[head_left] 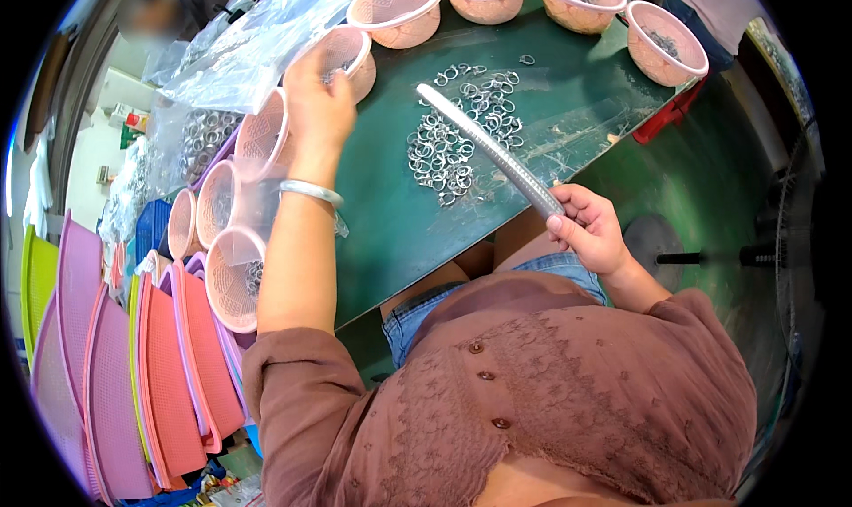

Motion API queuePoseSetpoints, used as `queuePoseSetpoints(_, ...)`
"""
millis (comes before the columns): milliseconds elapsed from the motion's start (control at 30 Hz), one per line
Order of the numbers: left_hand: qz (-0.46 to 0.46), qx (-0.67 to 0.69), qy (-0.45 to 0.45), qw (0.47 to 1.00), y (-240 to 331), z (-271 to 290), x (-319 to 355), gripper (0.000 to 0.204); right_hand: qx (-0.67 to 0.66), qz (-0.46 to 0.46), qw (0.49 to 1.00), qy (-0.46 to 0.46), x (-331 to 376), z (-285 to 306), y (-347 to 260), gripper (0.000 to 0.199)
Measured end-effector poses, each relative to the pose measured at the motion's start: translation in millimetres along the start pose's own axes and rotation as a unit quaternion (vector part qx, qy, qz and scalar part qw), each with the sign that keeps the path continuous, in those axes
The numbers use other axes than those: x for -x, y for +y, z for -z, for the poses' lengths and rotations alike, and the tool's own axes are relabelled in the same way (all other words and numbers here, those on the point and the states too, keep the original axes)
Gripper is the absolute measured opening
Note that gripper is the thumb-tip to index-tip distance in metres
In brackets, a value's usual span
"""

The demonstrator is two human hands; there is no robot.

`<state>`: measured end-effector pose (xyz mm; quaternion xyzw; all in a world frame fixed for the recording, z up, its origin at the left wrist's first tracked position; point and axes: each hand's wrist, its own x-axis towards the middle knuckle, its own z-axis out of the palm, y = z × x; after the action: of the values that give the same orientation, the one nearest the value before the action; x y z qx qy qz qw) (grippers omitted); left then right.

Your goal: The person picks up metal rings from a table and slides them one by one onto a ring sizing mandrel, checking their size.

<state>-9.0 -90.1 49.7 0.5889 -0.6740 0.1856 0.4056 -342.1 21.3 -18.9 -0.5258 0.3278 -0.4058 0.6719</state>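
Observation:
My right hand is closed round the thick end of a silver ring mandrel, a tapered metal rod with graduation marks. The rod slants up and left above a loose pile of silver rings on the green tabletop. At the left, my left hand reaches to a pink basket with some small metal pieces in it. That hand is smeared by motion, and whether its fingers hold anything does not show. A pale bangle circles my left wrist.
More pink baskets curve round the table's far and left sides, several with rings inside. Clear plastic bags lie at the far left. Stacked coloured plastic baskets stand at my left. Another person is at the far right.

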Motion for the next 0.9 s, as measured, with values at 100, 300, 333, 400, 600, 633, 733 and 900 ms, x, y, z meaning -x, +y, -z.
queuePoseSetpoints(100,-0.02,0.151,-0.252,0.956,20,-26,25,0.034,-0.007,0.002,1.0,0.018,-4,5,1,0.026)
queuePoseSetpoints(300,-0.087,0.082,-0.424,0.898,43,-25,49,0.057,-0.029,-0.011,0.999,0.025,-3,12,1,0.028)
queuePoseSetpoints(333,-0.077,0.073,-0.429,0.897,46,-17,48,0.052,-0.036,-0.015,0.999,0.022,-2,12,2,0.028)
queuePoseSetpoints(400,-0.055,0.044,-0.45,0.89,57,-3,40,0.045,-0.025,-0.009,0.999,0.029,-4,15,5,0.028)
queuePoseSetpoints(600,-0.082,0.092,-0.363,0.924,66,-24,18,0.035,-0.053,0.024,0.997,0.057,-7,20,6,0.028)
queuePoseSetpoints(633,-0.115,0.105,-0.35,0.924,69,-36,14,0.038,-0.059,0.037,0.996,0.063,-8,22,6,0.027)
queuePoseSetpoints(733,-0.2,0.104,-0.366,0.903,88,-72,4,0.051,-0.078,0.069,0.99,0.09,-7,30,3,0.027)
queuePoseSetpoints(900,-0.234,0.069,-0.417,0.875,126,-114,5,0.062,-0.09,0.078,0.986,0.119,1,45,-1,0.028)
